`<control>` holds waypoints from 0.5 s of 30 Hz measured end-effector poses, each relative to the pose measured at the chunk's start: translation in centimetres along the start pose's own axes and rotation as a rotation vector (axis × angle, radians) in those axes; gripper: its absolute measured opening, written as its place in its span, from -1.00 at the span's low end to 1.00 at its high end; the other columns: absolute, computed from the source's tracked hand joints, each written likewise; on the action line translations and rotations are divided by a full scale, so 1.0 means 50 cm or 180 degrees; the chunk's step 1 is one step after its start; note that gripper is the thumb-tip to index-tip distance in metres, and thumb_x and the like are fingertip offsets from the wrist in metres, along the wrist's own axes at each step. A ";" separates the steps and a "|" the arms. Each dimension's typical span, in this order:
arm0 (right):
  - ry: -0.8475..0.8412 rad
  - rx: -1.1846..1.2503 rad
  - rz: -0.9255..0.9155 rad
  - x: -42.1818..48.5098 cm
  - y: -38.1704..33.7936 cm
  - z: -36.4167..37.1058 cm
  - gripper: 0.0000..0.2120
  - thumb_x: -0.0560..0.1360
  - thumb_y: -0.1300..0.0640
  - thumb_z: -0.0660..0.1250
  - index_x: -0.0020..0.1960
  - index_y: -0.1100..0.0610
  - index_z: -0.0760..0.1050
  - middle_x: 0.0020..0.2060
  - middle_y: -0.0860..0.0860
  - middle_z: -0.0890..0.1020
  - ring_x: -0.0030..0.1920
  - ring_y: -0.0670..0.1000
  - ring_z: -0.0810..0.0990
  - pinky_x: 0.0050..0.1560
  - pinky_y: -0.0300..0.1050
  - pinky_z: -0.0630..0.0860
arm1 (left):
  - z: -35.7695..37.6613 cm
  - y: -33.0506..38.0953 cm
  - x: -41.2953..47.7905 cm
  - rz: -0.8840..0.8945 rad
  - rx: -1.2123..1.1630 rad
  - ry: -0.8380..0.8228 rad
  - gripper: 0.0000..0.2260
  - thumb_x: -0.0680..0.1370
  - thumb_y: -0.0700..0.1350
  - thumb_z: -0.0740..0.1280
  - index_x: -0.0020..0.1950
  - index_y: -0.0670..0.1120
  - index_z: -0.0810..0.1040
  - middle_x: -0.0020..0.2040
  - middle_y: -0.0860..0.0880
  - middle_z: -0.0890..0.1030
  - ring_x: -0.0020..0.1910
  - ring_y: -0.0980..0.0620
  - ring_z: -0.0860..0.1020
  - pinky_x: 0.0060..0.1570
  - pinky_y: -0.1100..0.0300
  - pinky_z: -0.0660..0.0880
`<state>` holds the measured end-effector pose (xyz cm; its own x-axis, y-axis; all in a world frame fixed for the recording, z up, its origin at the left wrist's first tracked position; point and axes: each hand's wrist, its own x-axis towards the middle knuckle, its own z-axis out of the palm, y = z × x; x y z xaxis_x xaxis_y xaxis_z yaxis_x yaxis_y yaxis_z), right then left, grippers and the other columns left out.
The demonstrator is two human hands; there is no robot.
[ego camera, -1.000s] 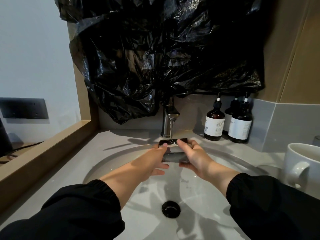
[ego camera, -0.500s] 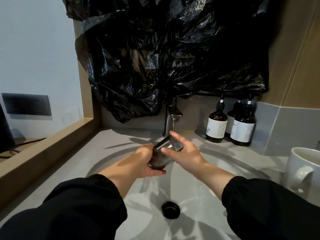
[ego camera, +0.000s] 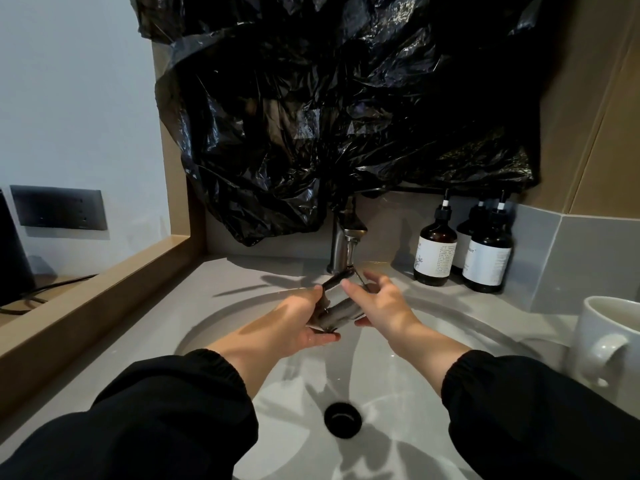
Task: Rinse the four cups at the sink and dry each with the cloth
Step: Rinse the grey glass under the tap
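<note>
A clear glass cup (ego camera: 337,306) is tilted under the metal tap (ego camera: 343,247), over the white sink basin (ego camera: 242,313). My left hand (ego camera: 294,323) holds its lower left side, thumb near the rim. On the cup's right side my right hand (ego camera: 381,303) grips it, fingers over its upper edge. Water runs from the spout onto the cup. A white mug (ego camera: 609,341) with a handle stands on the counter at the right edge.
Three dark pump bottles (ego camera: 464,251) stand behind the basin at the right. Black plastic sheeting (ego camera: 329,116) hangs over the wall above the tap. The drain (ego camera: 343,419) is in the basin's middle. A wooden ledge (ego camera: 86,306) runs along the left.
The cup has been tipped from level to slanted under the tap, and both hands have shifted around it. The camera has moved slightly.
</note>
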<state>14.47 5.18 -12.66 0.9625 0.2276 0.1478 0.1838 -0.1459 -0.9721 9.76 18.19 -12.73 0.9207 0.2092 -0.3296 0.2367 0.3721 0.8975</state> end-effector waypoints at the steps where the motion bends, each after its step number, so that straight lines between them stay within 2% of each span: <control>1: -0.0030 0.0120 0.0089 0.002 0.002 -0.002 -0.41 0.46 0.00 0.42 0.40 0.10 0.29 -0.01 -0.04 0.51 0.04 0.05 0.57 -0.10 -0.10 0.60 | -0.001 0.001 0.000 0.0044 0.0004 0.0010 -0.81 0.64 -0.03 0.21 -0.01 -0.15 0.45 -0.02 -0.12 0.50 0.06 -0.17 0.57 0.09 -0.17 0.53; 3: -0.0197 0.0418 0.0294 0.006 0.010 -0.004 -0.43 0.46 0.02 0.43 0.39 0.09 0.31 0.08 0.05 0.54 0.05 0.06 0.59 -0.08 -0.07 0.59 | -0.005 0.003 -0.005 0.0144 0.0139 -0.0008 -0.83 0.63 -0.03 0.24 0.10 -0.12 0.44 -0.05 -0.10 0.48 -0.02 -0.14 0.54 -0.01 -0.10 0.55; 7: -0.0584 0.0916 0.0627 0.007 0.020 -0.011 -0.52 0.46 -0.03 0.41 0.32 0.08 0.40 0.15 0.11 0.60 0.08 0.08 0.63 -0.06 -0.08 0.57 | -0.010 0.004 -0.016 0.0335 0.0393 -0.0221 -0.75 0.61 -0.05 0.27 0.28 -0.05 0.44 0.01 -0.07 0.51 0.02 -0.12 0.56 -0.15 0.04 0.58; 10: -0.0514 0.1006 0.0719 0.013 0.022 -0.017 -0.55 0.48 -0.11 0.36 0.29 0.06 0.44 0.14 0.10 0.62 0.09 0.09 0.63 -0.04 -0.05 0.60 | -0.008 0.002 -0.018 0.0517 0.0523 -0.0217 -0.70 0.59 -0.06 0.31 0.32 -0.02 0.43 0.04 -0.05 0.57 0.03 -0.07 0.60 -0.12 0.07 0.61; 12: -0.0500 0.0780 0.0806 0.013 0.019 -0.020 -0.54 0.50 -0.19 0.29 0.30 0.01 0.40 0.17 0.09 0.58 0.07 0.12 0.63 -0.11 -0.03 0.62 | -0.005 0.000 -0.018 0.0673 0.0629 -0.0125 -0.66 0.57 -0.06 0.34 0.33 0.01 0.39 0.06 -0.04 0.58 0.05 -0.04 0.60 -0.06 0.08 0.62; 15: -0.0503 0.0373 0.0896 0.013 0.017 -0.023 -0.52 0.53 -0.27 0.17 0.33 -0.02 0.34 0.14 0.11 0.57 -0.12 0.15 0.66 -0.24 0.01 0.62 | -0.002 -0.004 -0.019 0.0971 0.0841 -0.0003 -0.52 0.55 -0.01 0.37 0.43 0.07 0.31 0.21 -0.06 0.53 0.15 -0.03 0.56 -0.03 0.11 0.61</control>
<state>15.48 4.11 -13.18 0.9276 0.3420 -0.1504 -0.1177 -0.1146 -0.9864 8.80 18.02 -12.65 0.9613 0.2733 -0.0362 0.0241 0.0476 0.9986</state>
